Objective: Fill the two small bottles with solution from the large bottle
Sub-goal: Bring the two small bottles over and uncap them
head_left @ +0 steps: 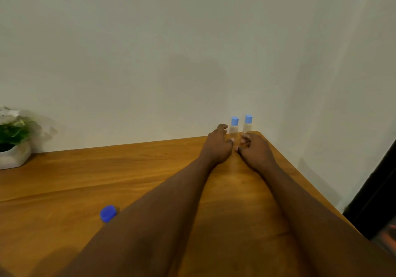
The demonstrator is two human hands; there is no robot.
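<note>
The two small bottles stand upright side by side at the far right corner of the bench, tight against the wall, both with their light blue caps on: the left small bottle and the right small bottle. Both look clear, and I cannot tell whether either holds any liquid. The large bottle is out of view.

The left hand is loose and spread beside the left small bottle, forefinger apart from its side and thumb low in front of its base, not closed round it. The right hand has its fingers curled in front of the right small bottle's base; whether they touch or grip it cannot be told.

The risk lies in how close everything is. The bottles are slim and light, nearly touching each other, so a finger that closes on one is likely to nudge the other and tip it. The right small bottle stands nearest the corner, so a push to the right could send it off the bench. The hands are almost knuckle to knuckle and may get in each other's way.

There is no room behind the bottles and little to their right. The open bench lies toward the person and to the left, so drawing them that way looks safest. A loose dark blue cap lies near the left forearm, where a sweep of the arm could roll it. A potted plant sits well apart at the far left.
</note>
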